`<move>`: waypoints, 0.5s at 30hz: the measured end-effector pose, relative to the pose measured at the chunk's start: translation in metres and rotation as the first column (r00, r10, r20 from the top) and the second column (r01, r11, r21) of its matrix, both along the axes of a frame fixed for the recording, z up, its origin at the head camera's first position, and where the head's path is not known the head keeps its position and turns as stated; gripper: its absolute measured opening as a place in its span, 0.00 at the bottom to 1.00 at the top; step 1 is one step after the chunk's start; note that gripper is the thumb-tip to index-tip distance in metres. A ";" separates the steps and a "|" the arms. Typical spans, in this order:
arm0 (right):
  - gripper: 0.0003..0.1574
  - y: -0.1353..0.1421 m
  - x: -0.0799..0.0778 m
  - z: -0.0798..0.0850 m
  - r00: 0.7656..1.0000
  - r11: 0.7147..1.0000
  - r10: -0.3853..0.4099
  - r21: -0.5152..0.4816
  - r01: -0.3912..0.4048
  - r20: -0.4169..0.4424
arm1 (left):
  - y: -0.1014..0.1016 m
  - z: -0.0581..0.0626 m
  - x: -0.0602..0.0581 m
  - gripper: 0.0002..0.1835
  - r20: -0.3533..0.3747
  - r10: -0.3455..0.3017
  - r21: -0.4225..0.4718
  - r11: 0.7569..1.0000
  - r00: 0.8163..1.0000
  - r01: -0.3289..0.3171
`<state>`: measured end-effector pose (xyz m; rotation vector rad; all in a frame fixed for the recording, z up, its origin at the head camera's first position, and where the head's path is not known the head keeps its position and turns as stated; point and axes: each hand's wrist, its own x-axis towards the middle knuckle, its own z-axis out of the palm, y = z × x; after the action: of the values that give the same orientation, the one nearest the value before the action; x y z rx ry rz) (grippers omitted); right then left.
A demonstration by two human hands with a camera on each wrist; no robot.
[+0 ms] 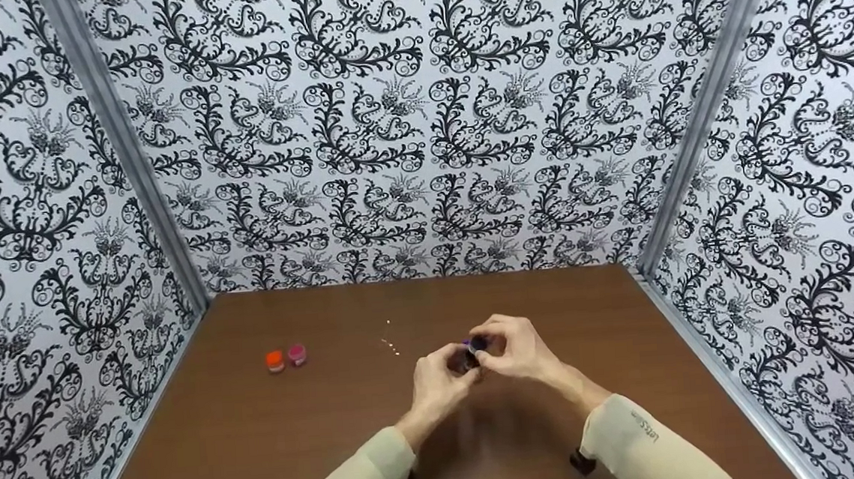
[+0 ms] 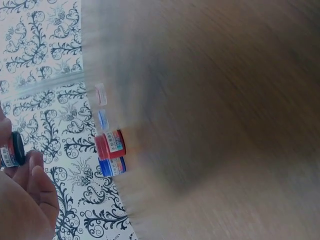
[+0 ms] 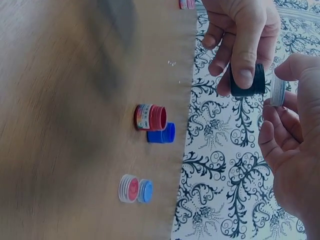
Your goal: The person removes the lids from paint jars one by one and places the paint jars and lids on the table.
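In the right wrist view, my left hand (image 3: 247, 30) grips a small black paint jar (image 3: 242, 82), thumb along its side. The jar's threaded mouth faces my right hand (image 3: 295, 155), which pinches a pale ridged lid (image 3: 278, 90) between thumb and fingers. A narrow gap separates lid and jar. In the head view, my left hand (image 1: 438, 380) and right hand (image 1: 516, 350) meet above the table, partly hiding the jar and lid. The jar's printed label shows in the left wrist view, where fingers of my left hand (image 2: 30, 200) surround it.
An uncapped red paint jar (image 3: 150, 117) and blue paint jar (image 3: 161, 134) stand close together on the table (image 1: 321, 442). Beside them lie a red-stained lid (image 3: 129, 188) and a blue-stained lid (image 3: 145, 191). Orange (image 1: 275, 361) and pink (image 1: 297, 354) jars stand at the left, near small white scraps (image 1: 391, 346).
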<state>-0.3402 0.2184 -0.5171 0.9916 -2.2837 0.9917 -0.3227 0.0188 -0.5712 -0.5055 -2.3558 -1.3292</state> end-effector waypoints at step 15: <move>0.17 0.026 0.000 -0.017 0.991 0.991 -0.135 0.015 0.134 0.016 | 0.008 -0.021 0.001 0.20 -0.038 0.019 -0.044 0.999 0.999 -0.021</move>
<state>-0.3399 0.2445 -0.5346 0.8249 -2.3400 0.9332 -0.3220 0.0272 -0.5920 -0.5142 -2.3577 -1.2500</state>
